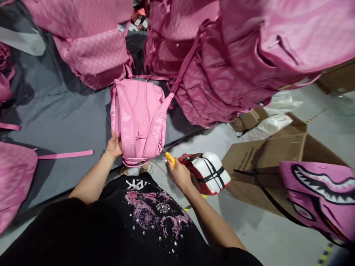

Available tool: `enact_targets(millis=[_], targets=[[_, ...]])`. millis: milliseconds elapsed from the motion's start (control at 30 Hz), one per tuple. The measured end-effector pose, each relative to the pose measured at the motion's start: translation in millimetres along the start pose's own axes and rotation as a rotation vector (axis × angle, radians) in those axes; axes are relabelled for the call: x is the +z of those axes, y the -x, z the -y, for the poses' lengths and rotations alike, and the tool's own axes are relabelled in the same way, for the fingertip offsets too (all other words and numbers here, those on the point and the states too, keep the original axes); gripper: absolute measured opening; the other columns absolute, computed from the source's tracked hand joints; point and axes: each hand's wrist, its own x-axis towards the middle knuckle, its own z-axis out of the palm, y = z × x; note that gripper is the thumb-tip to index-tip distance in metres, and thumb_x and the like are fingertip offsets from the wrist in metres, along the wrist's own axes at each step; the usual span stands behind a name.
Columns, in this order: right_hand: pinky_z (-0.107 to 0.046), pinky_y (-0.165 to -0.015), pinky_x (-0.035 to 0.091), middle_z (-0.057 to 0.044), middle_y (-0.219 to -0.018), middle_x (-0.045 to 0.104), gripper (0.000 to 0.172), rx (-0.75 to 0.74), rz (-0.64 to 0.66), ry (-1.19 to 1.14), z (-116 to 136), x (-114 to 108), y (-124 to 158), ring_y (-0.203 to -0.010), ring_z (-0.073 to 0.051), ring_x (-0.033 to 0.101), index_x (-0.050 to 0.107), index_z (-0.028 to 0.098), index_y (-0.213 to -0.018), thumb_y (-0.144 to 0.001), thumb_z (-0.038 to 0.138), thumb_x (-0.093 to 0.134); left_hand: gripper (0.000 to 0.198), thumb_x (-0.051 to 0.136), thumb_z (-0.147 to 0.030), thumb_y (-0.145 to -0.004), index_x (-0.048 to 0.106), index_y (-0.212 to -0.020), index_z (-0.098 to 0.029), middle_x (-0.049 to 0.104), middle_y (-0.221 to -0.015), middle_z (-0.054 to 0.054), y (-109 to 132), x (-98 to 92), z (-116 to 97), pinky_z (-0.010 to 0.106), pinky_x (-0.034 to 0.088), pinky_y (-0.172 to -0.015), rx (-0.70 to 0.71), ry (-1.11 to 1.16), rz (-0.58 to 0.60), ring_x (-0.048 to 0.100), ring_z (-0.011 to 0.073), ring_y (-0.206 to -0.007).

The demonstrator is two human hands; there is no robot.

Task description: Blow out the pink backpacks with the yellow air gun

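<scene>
Here's the small pink backpack (pixel 141 107) at the edge of the grey-covered surface (pixel 66 125), shoulder straps facing up, and the left hand (pixel 114 146) has its lower side gripped. Over on the right, the other hand (pixel 179 173) is wrapped around a yellow-handled tool (pixel 170 159), its thin tip right by the strap's lower end! Larger pink backpacks (pixel 100 51) crowd in just behind.
</scene>
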Motion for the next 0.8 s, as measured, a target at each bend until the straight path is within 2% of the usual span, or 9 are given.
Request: enact_targets(millis=[133,300,433,500,600,700,800], targets=[[-0.028,-0.068,0.038,-0.012,-0.099,0.074,0.042,0.042,0.017,-0.042,-1,-4,2,-0.093,-0.027,0.071,0.056,0.019,-0.123,-0.105,0.049,0.031,0.077,0.06,-0.065,-0.084,0.056,-0.137,-0.009,0.067,-0.127,0.02,-3,-3.2,4,0.056,0.034,-0.117,0.034,-0.039,0.033,0.05,0.036,-0.136],[-0.027,-0.068,0.037,-0.013,-0.102,0.073,0.043,0.035,0.061,-0.075,3,-5,1,-0.096,-0.026,0.07,0.056,0.019,-0.124,-0.105,0.048,0.031,0.074,0.06,-0.066,-0.084,0.059,-0.131,-0.008,0.071,-0.118,0.019,1,-1.8,2,0.054,0.037,-0.115,0.073,-0.067,-0.005,0.054,0.0354,-0.132],[-0.027,-0.064,0.036,-0.012,-0.094,0.073,0.04,0.038,0.04,-0.081,-11,8,36,-0.089,-0.025,0.07,0.057,0.019,-0.123,-0.105,0.045,0.032,0.071,0.057,-0.064,-0.087,0.058,-0.132,-0.009,0.07,-0.121,0.02,8,9.0,2,0.052,0.041,-0.112,0.089,-0.082,-0.01,0.057,0.0336,-0.128],[-0.026,-0.061,0.035,-0.01,-0.087,0.073,0.038,0.017,0.088,-0.055,-14,20,60,-0.084,-0.024,0.071,0.058,0.019,-0.121,-0.104,0.044,0.035,0.069,0.058,-0.062,-0.087,0.058,-0.132,-0.01,0.069,-0.123,0.02,10,12.1,6,0.052,0.042,-0.111,0.055,-0.068,-0.002,0.059,0.0332,-0.126],[-0.026,-0.06,0.036,-0.008,-0.086,0.074,0.035,-0.13,0.191,0.03,2,36,74,-0.081,-0.024,0.072,0.059,0.022,-0.119,-0.103,0.046,0.038,0.062,0.057,-0.057,-0.09,0.059,-0.13,-0.01,0.07,-0.12,0.019,11,11.5,12,0.051,0.043,-0.11,0.03,-0.024,0.009,0.062,0.0318,-0.122],[-0.027,-0.064,0.041,-0.01,-0.091,0.075,0.038,-0.282,0.217,0.129,32,43,57,-0.085,-0.025,0.072,0.06,0.022,-0.119,-0.104,0.048,0.037,0.052,0.051,-0.051,-0.094,0.063,-0.123,-0.009,0.073,-0.112,0.018,12,13.6,7,0.048,0.044,-0.109,0.056,-0.047,-0.051,0.065,0.0295,-0.117],[-0.03,-0.07,0.047,-0.013,-0.092,0.075,0.042,-0.203,0.188,0.174,53,41,34,-0.09,-0.027,0.073,0.058,0.02,-0.123,-0.104,0.048,0.033,0.047,0.039,-0.044,-0.1,0.068,-0.11,-0.008,0.075,-0.101,0.016,24,37.8,-3,0.044,0.047,-0.105,0.083,-0.292,-0.247,0.067,0.0258,-0.112]])
